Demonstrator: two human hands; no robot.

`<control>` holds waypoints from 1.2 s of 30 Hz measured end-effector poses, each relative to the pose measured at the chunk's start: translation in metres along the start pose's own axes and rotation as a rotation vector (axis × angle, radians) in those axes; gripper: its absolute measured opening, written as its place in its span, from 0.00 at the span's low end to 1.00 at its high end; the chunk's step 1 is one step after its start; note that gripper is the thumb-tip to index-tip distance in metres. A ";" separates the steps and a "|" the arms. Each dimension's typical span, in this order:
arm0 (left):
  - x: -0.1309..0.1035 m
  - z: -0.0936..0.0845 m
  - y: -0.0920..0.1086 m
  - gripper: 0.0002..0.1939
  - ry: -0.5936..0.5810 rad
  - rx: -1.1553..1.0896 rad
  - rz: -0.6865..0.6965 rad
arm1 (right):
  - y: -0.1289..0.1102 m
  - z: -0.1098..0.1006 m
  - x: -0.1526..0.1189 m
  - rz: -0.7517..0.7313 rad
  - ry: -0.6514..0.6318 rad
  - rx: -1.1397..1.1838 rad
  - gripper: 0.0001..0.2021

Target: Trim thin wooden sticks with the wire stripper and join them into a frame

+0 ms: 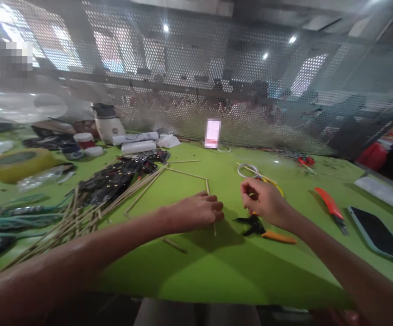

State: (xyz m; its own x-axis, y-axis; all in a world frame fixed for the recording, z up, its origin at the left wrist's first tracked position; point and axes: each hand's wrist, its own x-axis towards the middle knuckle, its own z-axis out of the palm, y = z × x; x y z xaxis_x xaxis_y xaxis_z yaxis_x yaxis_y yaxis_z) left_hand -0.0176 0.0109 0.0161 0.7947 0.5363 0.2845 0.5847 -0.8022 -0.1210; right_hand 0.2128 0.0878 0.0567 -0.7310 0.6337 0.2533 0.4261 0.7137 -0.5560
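Note:
My left hand (198, 211) rests on the green table (217, 267) with its fingers pressed on a thin bamboo stick (207, 188) that runs toward me. That stick meets another thin stick (186, 174) at a corner farther back. My right hand (262, 199) hovers just to the right, fingers curled as if pinching something small; what it holds cannot be made out. Orange-handled pliers (267, 230) lie under the right hand. A coil of white wire (247, 170) sits behind it.
A pile of bamboo sticks (81, 213) and dark studded material (115, 179) lie at left, with tape rolls, jars and a yellow tape ring (13, 163) beyond. A red-handled cutter (330, 208) and a phone (378, 235) lie at right. A perforated metal screen (217, 81) backs the table.

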 end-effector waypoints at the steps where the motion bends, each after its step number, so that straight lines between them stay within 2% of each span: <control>1: 0.003 0.001 0.000 0.06 0.001 0.012 0.015 | 0.000 0.000 0.001 -0.005 -0.014 -0.001 0.04; 6: 0.020 -0.003 0.001 0.07 0.046 -0.051 -0.018 | 0.003 -0.004 -0.005 -0.031 -0.060 -0.026 0.05; 9: 0.030 -0.005 0.001 0.09 0.171 -0.193 -0.080 | 0.005 -0.009 -0.015 -0.009 -0.054 0.024 0.05; 13: 0.039 -0.002 0.002 0.07 0.327 -0.455 -0.182 | 0.000 -0.014 -0.029 -0.003 -0.063 0.139 0.03; 16: 0.039 0.000 0.008 0.06 0.408 -0.524 -0.236 | -0.006 -0.012 -0.037 0.008 -0.104 0.208 0.03; 22: 0.031 -0.001 0.023 0.07 0.323 -0.477 -0.282 | -0.020 -0.006 -0.044 0.007 -0.127 0.172 0.04; 28: 0.026 0.005 0.024 0.08 0.271 -0.463 -0.263 | -0.025 -0.005 -0.042 0.032 -0.154 0.139 0.02; 36: 0.025 0.004 0.024 0.08 0.306 -0.424 -0.204 | -0.024 0.003 -0.040 0.012 -0.150 0.113 0.04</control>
State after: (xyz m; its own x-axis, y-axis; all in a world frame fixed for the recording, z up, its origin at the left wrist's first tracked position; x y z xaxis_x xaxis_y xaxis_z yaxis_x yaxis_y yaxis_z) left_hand 0.0168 0.0063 0.0169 0.5516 0.6418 0.5328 0.5543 -0.7594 0.3408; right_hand 0.2303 0.0446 0.0581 -0.8009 0.5846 0.1296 0.3794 0.6629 -0.6455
